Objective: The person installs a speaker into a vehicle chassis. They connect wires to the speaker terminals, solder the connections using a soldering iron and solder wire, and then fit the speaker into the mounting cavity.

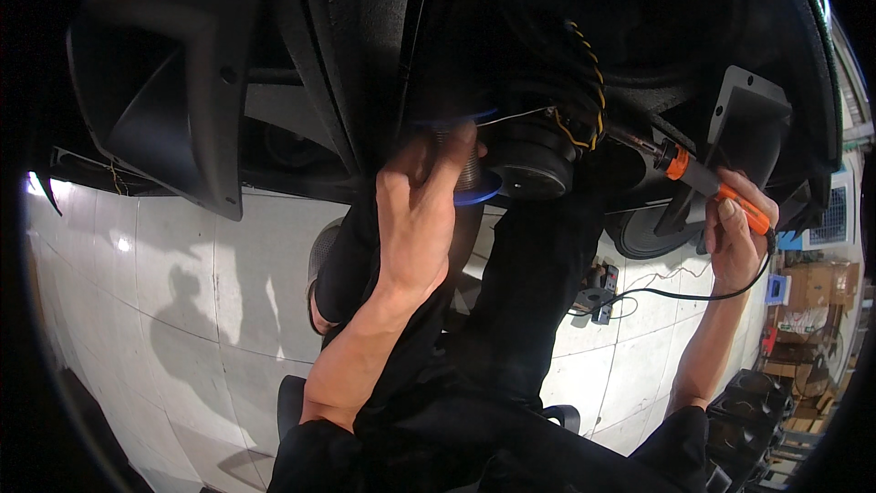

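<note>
Left hand (422, 219) grips a solder spool (467, 173) with blue flanges, fingers wrapped around it; a thin solder wire (520, 115) runs from it right toward the joint. Right hand (737, 237) is closed on the orange handle of a soldering iron (707, 184), tip aimed left into the wire bundle on the speaker driver (534, 164). The driver sits at centre, just right of the spool, inside the dark speaker cabinet (365, 55).

Progress, as a judgement: iron tip and solder wire both converge near the yellow-black twisted leads (584, 82), so the soldering looks in hand, not finished. The terminal itself is too dark to show whether any joint is made, or whether the tip touches yet.

Around: black horn flare (173, 73) far left, a second horn (753, 123) just behind the iron. The iron's black cord (666, 292) loops down toward a small grey box (595, 297) on the white tiled floor (164, 310). Cardboard boxes (821, 283) far right.

In the way: twisted leads crowd the joint area; the right horn limits room for the iron.
</note>
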A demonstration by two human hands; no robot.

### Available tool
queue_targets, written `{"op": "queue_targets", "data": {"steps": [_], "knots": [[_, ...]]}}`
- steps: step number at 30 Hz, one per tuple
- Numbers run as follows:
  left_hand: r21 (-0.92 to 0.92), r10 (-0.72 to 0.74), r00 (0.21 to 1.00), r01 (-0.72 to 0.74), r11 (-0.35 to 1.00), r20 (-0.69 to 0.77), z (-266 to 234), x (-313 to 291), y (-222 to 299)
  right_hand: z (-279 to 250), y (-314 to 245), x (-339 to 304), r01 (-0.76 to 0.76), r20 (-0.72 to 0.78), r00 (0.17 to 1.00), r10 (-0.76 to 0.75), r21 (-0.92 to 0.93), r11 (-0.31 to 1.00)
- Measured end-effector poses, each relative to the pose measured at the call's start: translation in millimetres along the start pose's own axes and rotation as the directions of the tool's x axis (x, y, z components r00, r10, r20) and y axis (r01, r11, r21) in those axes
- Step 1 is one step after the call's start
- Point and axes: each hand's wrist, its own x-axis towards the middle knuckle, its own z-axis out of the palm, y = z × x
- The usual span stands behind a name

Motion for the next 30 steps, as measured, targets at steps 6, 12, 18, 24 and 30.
{"op": "queue_targets", "data": {"steps": [6, 12, 18, 24, 30], "knots": [[-0.004, -0.039, 0.999, 0.039, 0.999, -0.021, 2, -1, 4, -1, 3, 0, 0.009, 0.024, 1.000, -0.009, 0.006, 1.000], [-0.008, -0.037, 0.999, 0.037, 0.999, -0.007, 2, 1, 5, -7, 7, -2, 0.033, 0.034, 0.999, -0.032, -0.026, 0.999], [0.038, -0.030, 1.000, 0.030, 0.999, 0.007, 2, 1, 5, -10, 7, -3, 0.050, 0.052, 0.998, -0.044, -0.116, 0.992], [0.009, -0.025, 0.999, 0.025, 1.000, -0.021, 4, 1, 6, -13, 9, -3, 0.068, 0.042, 0.997, -0.061, -0.191, 0.979], [0.041, -0.039, 0.999, 0.040, 0.998, -0.010, 4, 2, 6, -14, 12, -5, 0.078, 0.054, 0.996, -0.068, -0.204, 0.976]]}}
